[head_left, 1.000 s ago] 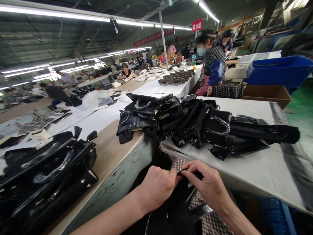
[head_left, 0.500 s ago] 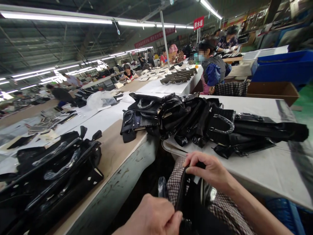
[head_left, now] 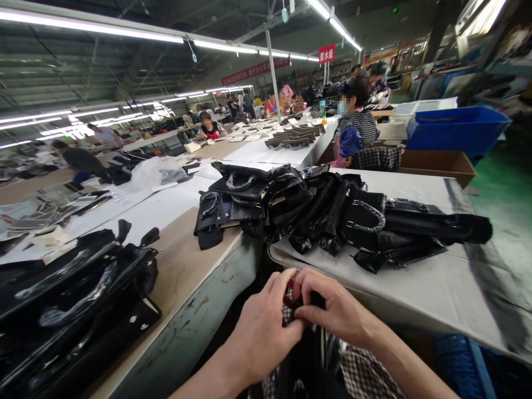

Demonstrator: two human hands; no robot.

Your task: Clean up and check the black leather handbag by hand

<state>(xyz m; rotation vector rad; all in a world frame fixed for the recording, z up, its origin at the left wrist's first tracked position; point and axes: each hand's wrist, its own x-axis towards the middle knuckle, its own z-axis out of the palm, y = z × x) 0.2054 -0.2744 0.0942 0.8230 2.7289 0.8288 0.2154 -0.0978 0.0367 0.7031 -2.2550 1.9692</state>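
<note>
A black handbag [head_left: 313, 360] rests on my lap over checked cloth [head_left: 366, 371], mostly hidden beneath my arms. At its upper edge, my left hand [head_left: 270, 316] and my right hand [head_left: 328, 302] meet with fingers pinched together. Both grip the black edge of the bag; the exact spot between the fingertips is partly hidden. Just beyond my hands, a pile of black handbags [head_left: 291, 205] with plastic-wrapped handles lies on the white table. More black bags [head_left: 83, 310] are heaped on the brown-topped table to my left.
A blue bin [head_left: 457, 127] and a cardboard box [head_left: 436, 163] stand at the back right. A co-worker in a striped top [head_left: 363, 130] sits behind the white table [head_left: 440, 277]. Low on the right is a blue plastic crate [head_left: 461, 366]. Other people work farther back.
My left hand has moved up and forward along the bag's edge to meet my right hand. My right hand has shifted slightly left and down. The camera view has turned a little right.
</note>
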